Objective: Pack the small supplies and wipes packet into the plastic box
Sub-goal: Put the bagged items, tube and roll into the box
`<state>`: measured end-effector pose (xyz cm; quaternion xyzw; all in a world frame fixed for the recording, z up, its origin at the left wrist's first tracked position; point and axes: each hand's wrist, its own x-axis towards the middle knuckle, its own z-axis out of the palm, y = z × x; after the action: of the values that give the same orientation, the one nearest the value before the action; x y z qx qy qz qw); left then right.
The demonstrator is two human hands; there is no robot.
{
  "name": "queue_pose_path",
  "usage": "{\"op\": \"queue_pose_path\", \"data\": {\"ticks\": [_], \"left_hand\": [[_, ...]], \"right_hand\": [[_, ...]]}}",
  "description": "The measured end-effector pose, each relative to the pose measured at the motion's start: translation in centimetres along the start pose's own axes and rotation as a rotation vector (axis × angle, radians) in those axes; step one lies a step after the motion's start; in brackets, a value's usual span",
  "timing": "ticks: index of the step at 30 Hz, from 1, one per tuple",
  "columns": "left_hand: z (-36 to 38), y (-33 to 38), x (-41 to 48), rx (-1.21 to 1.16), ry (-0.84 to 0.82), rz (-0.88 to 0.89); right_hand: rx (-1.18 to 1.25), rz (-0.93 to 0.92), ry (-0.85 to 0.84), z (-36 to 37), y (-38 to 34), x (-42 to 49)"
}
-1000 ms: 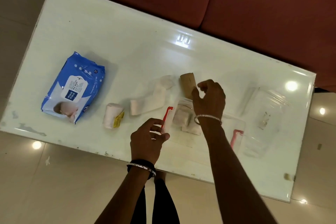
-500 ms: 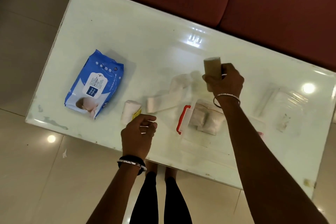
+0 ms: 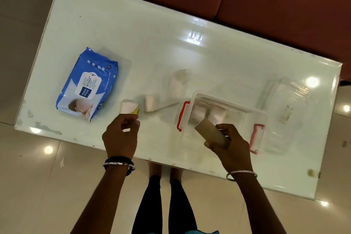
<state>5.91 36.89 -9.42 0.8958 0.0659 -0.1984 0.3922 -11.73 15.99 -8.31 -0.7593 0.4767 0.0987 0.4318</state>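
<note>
Plastic box (image 3: 226,100) blurs against table; right hand (image 3: 230,148) grip clamps brown roll (image 3: 210,133), left hand (image 3: 120,137) grip curled, empty.

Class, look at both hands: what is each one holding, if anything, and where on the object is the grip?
The right hand grips the brown roll around its lower end. The left hand holds nothing, its fingers curled beside the white roll.

You have one readable item: the blue wipes packet (image 3: 87,84) at the table's left. Its white flap label (image 3: 87,86) carries the brand "mee mee" in a blue patch, with "Wet Wipes" in small print above. A line along the packet's side reads roughly "caring baby wet wipes". A round "72" mark sits near the top corner. Other print is too small.
</note>
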Motion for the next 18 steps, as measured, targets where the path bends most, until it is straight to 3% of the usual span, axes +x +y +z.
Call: {"op": "queue_pose_path", "data": {"ticks": [5, 9, 12, 15, 18], "left_hand": [[-0.5, -1.1, 1.3, 0.114, 0.084, -0.021], [-0.4, -1.8, 2.0, 0.159, 0.073, -0.025], [-0.1, -2.1, 2.5, 0.160, 0.017, -0.034], [0.4, -2.2, 2.9, 0.142, -0.013, -0.059], [0.7, -2.5, 3.5, 0.153, 0.013, -0.073]], "right_hand": [[-0.087, 0.000, -0.191, 0.1, 0.3, 2.8], [0.018, 0.090, -0.205, 0.7, -0.3, 4.4], [0.003, 0.215, -0.122, 1.3, -0.5, 4.6], [-0.066, 0.373, 0.064, 2.1, -0.4, 4.1], [-0.080, 0.390, 0.121, 3.0, -0.5, 3.5]]}}
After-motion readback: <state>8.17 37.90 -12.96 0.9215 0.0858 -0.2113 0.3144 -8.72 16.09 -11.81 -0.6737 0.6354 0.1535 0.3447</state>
